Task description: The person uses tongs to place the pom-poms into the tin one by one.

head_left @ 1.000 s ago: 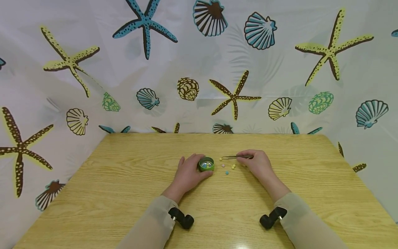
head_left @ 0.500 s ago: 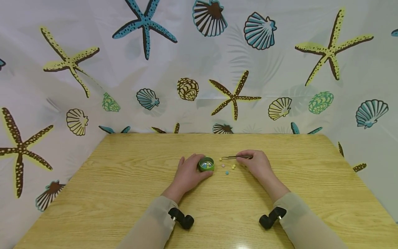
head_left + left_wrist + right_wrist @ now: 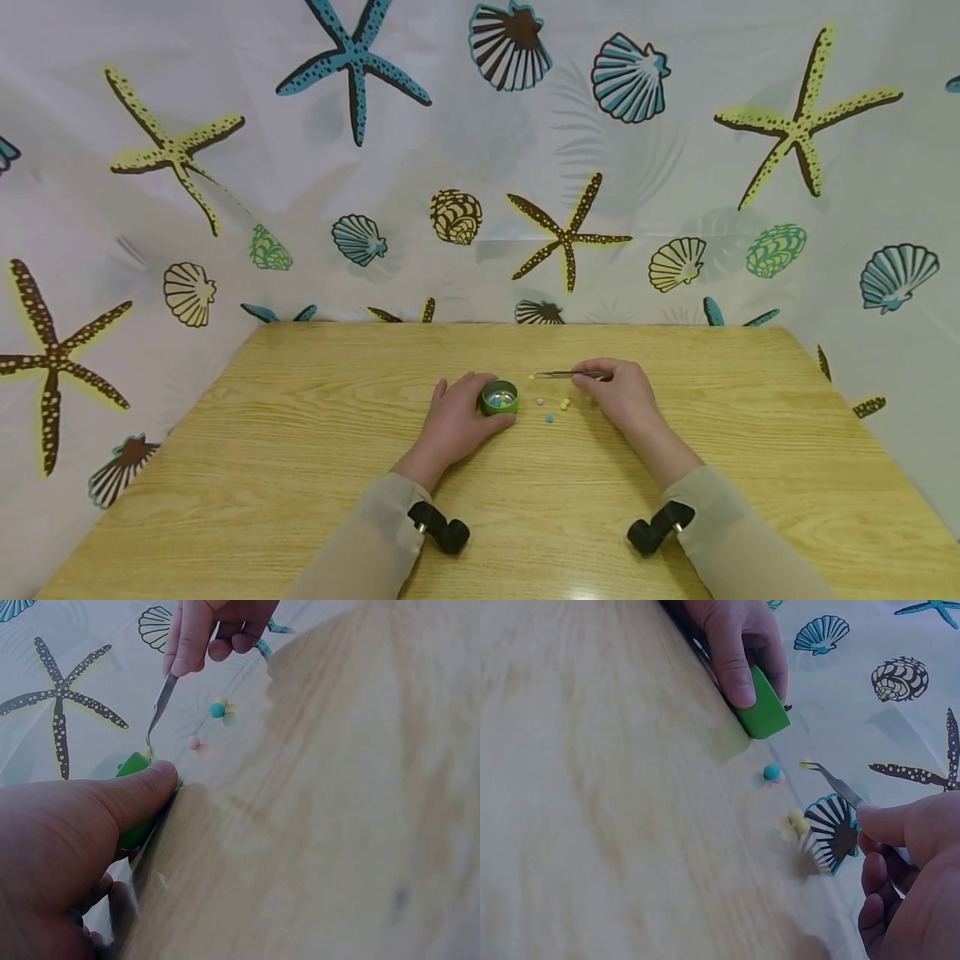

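Near the middle of the wooden table, the left hand holds the green cup, with fingers curled round its far side and the thumb against the near side. The cup stands upright, and small coloured pieces show inside, blue and yellow among them. Right of it, the right hand pinches slim metal tweezers, whose bent tips point toward the cup. A yellow ball sits at those tips, just beside the cup and not inside it (how high it is above the wood is hard to tell). Nearer the person lie a pink ball, a blue ball and a pair of yellow balls, loose on the table.

The likeliest trouble is the held ball slipping: it is small and round, and the tips seem to have it only by their very ends. Too hard a squeeze could shoot it out sideways; too light a one could drop it. If the tweezers swing low, they might nudge the pink ball or knock the cup's rim, though the left hand's hold should guard against tipping.
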Demonstrator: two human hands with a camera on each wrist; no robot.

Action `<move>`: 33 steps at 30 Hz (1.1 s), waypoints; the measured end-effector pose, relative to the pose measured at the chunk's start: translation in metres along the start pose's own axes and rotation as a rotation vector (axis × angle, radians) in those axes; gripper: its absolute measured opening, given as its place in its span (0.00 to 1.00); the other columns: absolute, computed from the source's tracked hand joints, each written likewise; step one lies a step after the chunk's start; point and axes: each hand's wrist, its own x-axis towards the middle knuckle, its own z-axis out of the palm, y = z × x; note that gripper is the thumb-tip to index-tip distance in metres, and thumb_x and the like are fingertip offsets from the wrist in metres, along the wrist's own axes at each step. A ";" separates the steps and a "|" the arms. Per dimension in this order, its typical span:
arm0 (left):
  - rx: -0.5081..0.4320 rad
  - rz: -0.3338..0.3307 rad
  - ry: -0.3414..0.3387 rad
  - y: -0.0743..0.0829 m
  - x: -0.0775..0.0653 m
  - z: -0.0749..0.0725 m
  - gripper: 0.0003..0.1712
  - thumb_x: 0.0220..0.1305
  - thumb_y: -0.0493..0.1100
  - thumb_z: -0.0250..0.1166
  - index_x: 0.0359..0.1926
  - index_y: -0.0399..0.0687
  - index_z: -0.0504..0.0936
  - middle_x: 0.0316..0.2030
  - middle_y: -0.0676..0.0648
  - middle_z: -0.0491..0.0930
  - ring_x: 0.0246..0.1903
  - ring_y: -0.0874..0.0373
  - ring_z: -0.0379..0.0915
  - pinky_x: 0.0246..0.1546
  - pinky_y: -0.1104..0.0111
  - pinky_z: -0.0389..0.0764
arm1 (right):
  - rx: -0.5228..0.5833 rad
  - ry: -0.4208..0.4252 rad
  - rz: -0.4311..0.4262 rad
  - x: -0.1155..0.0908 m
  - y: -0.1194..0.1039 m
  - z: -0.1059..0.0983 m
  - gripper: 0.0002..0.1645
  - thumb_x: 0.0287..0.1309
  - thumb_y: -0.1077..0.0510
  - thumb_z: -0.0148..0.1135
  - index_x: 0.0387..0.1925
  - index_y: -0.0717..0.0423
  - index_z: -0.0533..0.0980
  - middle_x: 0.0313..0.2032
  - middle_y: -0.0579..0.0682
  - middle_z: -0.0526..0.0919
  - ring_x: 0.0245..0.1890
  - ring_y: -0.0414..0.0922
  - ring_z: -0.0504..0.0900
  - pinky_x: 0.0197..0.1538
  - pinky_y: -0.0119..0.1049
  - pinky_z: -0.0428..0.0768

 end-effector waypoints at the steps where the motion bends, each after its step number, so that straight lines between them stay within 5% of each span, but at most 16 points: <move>1: 0.001 0.000 0.000 0.000 0.000 0.000 0.37 0.70 0.54 0.80 0.72 0.44 0.80 0.69 0.40 0.81 0.80 0.38 0.63 0.83 0.35 0.44 | -0.002 0.003 -0.008 0.000 -0.001 0.000 0.12 0.75 0.53 0.73 0.53 0.52 0.92 0.47 0.52 0.90 0.40 0.49 0.81 0.41 0.40 0.77; 9: 0.000 -0.009 -0.003 -0.001 -0.001 0.000 0.37 0.70 0.55 0.80 0.72 0.44 0.80 0.69 0.40 0.81 0.80 0.38 0.63 0.83 0.35 0.43 | 0.017 -0.014 -0.040 -0.005 -0.015 0.001 0.11 0.75 0.52 0.74 0.53 0.49 0.92 0.51 0.53 0.90 0.46 0.51 0.83 0.47 0.42 0.79; 33: 0.006 0.000 -0.003 0.000 0.001 -0.001 0.37 0.70 0.55 0.80 0.72 0.44 0.80 0.69 0.40 0.81 0.79 0.37 0.64 0.83 0.34 0.43 | -0.012 -0.048 -0.097 -0.014 -0.026 0.014 0.09 0.75 0.55 0.74 0.50 0.52 0.92 0.48 0.51 0.91 0.41 0.47 0.82 0.41 0.38 0.78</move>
